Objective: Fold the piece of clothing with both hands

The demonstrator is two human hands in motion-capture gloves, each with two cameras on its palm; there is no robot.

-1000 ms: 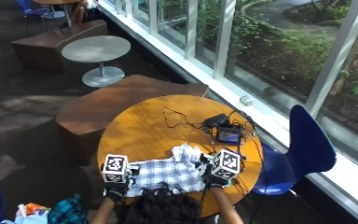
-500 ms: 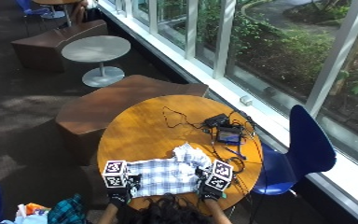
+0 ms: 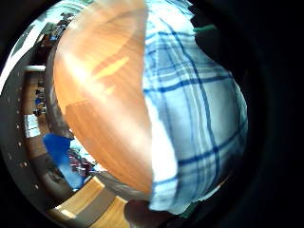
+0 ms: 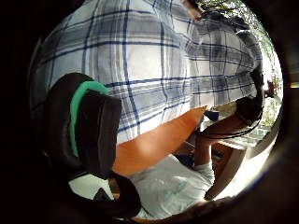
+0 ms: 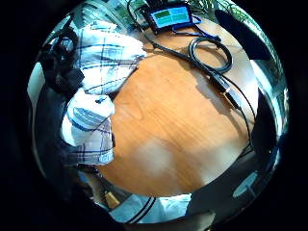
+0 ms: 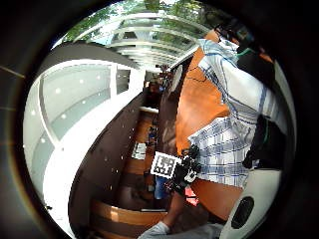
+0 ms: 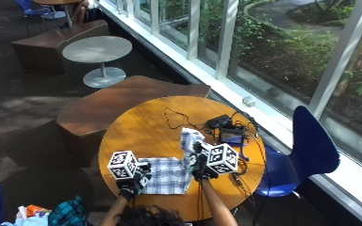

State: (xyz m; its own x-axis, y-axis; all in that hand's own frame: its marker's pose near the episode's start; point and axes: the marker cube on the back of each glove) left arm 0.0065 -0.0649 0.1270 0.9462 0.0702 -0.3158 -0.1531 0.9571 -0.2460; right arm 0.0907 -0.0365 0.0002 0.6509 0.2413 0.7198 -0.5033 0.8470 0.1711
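Observation:
A blue-and-white plaid garment lies on the near part of the round wooden table. One end of it runs up towards the middle of the table. My left hand pinches its left near edge; in the left thumb side palm view the gloved thumb curls over the plaid cloth. My right hand grips the garment's right side, and the cloth is bunched against that palm. The right thumb side palm view shows the left hand at the other end of the cloth.
A small screen device and black cables lie on the table's far right part, just beyond my right hand. A blue chair stands at the right. A brown bench curves behind the table on the left.
Both hands drew the cloth towards the near edge. Then my right hand moved inwards to the left and my left hand slightly to the right, so the cloth now spans a narrower width.

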